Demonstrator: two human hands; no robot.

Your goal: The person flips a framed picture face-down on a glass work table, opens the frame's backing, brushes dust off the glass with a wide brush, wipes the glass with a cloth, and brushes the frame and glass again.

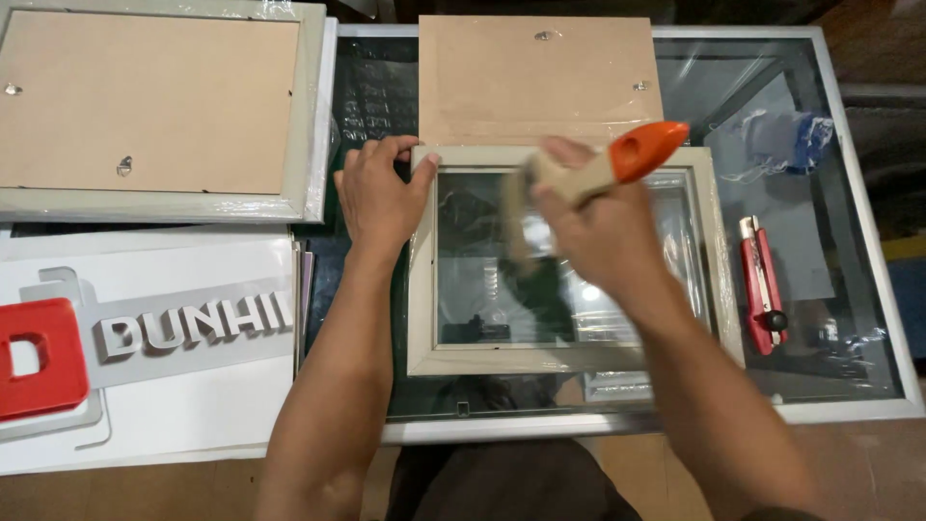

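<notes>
Wooden orange-tipped brush (598, 169) gripped over glass-fronted frame (569, 359); hands on both.

The single head-worn camera is looking steeply down, close over the glass worktop (849, 289), facing away from the person's body.

A framing workshop: picture frames (564, 260), backing boards (540, 77), utility knife (762, 294) on glass worktop (849, 222).

Brush (598, 174) head is motion-blurred; bristles can't be made out. Right hand (598, 232) hides part of picture frame (569, 357) glass. Larger frame (164, 106) is cut off at top and left edges. Both forearms run off bottom edge.
</notes>
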